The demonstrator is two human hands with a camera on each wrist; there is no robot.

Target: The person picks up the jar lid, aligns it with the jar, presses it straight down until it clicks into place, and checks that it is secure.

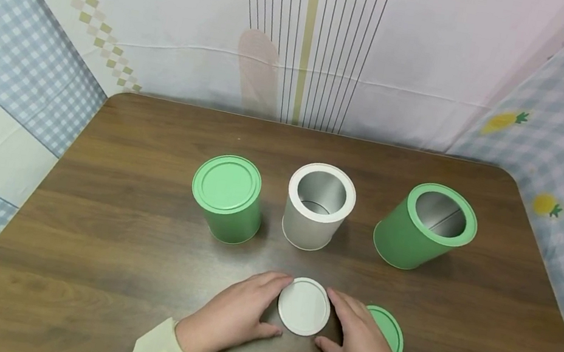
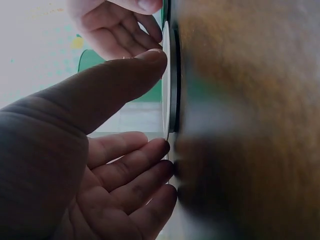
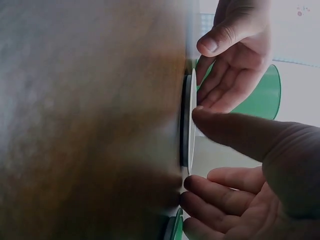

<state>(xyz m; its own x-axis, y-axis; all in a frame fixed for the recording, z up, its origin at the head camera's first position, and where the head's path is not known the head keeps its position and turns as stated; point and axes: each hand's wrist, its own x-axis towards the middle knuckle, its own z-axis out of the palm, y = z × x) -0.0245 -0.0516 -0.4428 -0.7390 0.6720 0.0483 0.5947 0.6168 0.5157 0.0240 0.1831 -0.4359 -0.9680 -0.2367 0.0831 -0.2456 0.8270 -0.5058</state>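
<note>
A round white lid [image 1: 304, 306] lies flat on the wooden table between my two hands. My left hand [image 1: 241, 311] is at its left side, fingertips right at the far edge and thumb near the close edge. On the opposite side my right hand [image 1: 357, 345] mirrors it, fingers relaxed and gently bent. Both wrist views show the lid [image 2: 167, 85] low on the tabletop, with the thumbs [image 3: 225, 125] above it and neither hand curled round it. A green lid [image 1: 390, 333] lies partly hidden behind my right hand.
Three cans stand in a row farther back: a green one with its lid on [image 1: 227, 186], an uncovered white one [image 1: 307, 229], and an uncovered green one [image 1: 405, 238] at the right. Patterned cloth [image 1: 186, 13] hangs behind the table [image 1: 110, 173].
</note>
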